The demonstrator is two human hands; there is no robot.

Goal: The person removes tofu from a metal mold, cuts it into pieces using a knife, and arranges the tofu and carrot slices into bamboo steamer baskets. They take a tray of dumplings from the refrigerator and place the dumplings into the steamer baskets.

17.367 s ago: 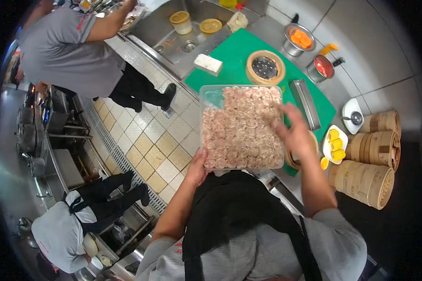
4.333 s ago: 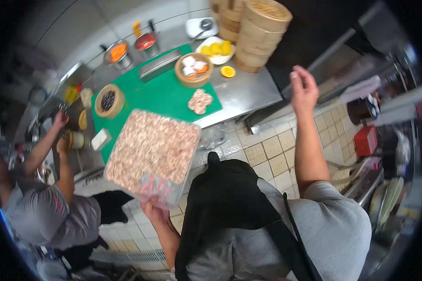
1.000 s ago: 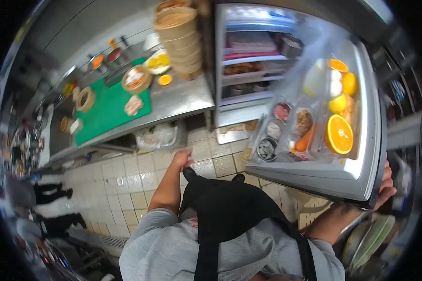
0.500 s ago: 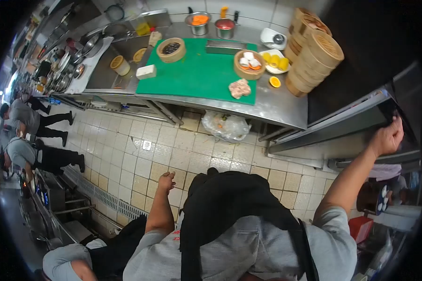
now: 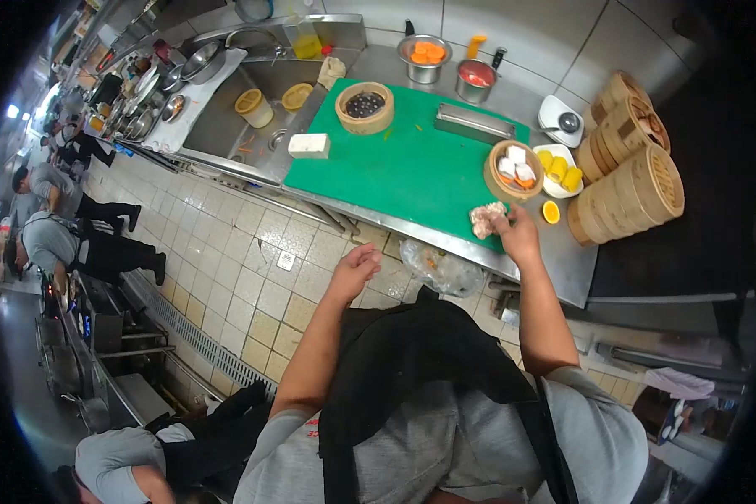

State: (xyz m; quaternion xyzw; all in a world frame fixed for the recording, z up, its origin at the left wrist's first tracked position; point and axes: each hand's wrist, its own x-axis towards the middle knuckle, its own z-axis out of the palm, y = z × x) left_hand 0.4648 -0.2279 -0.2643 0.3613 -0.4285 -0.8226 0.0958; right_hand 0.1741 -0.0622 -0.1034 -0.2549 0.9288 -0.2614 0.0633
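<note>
My right hand (image 5: 518, 233) is at the front right corner of the green cutting board (image 5: 412, 176), its fingers closed against a pale pink lump of raw meat (image 5: 485, 218). Behind it stands a small bamboo steamer (image 5: 512, 186) holding white chunks and orange slices. In front of the counter, my left hand (image 5: 357, 267) hangs over the floor, empty, with its fingers loosely bent and apart. A white block (image 5: 309, 146) rests on the board's left edge. Farther back is another bamboo steamer (image 5: 364, 107) with dark contents. A long metal mould (image 5: 475, 123) lies along the rear edge.
Stacked bamboo steamers (image 5: 634, 197) stand at the right. Nearby are a plate of yellow rolls (image 5: 560, 170) and a halved orange (image 5: 550, 212). Metal pots (image 5: 424, 60) line the wall, and a sink (image 5: 218, 126) adjoins the board. Below hangs a plastic bag (image 5: 442, 269). Co-workers (image 5: 55, 244) stand left.
My right hand has left the dark door panel at the far right and come onto the meat. The panel has swung back. My left hand has risen slightly; the view has shifted toward the counter.
</note>
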